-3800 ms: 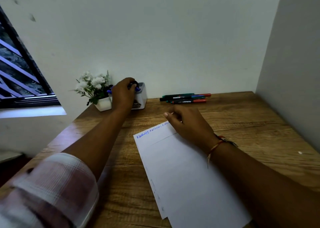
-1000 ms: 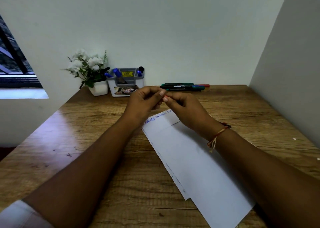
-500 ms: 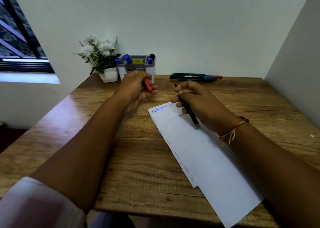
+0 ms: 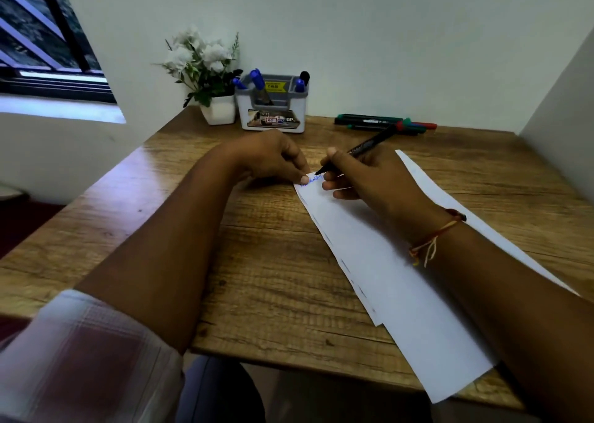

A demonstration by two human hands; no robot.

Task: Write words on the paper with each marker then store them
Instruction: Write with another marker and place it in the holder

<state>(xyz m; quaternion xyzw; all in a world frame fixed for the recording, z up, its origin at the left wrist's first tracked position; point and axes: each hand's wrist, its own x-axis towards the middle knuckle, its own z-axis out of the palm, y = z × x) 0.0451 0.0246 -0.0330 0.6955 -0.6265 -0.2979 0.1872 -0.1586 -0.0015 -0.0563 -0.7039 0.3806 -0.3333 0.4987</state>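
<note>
Black-barrelled marker, tail end looks red: held in a pen grip by the right hand, thumb and fingers curled round the barrel, nib down at the top left corner of the white paper sheet. The sheet lies slantwise on the wooden bench, with what looks like a second sheet under it.

Left hand: fingers curled, one fingertip pinning that same paper corner. Can't tell whether it's hiding anything in the palm.

Progress, my read:
- Short line of blue writing already at that corner, so blue looks done.
- Blue-capped markers plus a black-capped one stand in the grey-and-white plastic holder at the back edge, beside a white pot of white flowers. Likely the stored ones.
- No ink from the current marker visible yet; its word is only starting.
- Small row of loose markers, green and red ends, lies at the back of the bench right of the holder. Count unclear. Those look unwritten and unstored.

Roughly a third in, at best.
</note>
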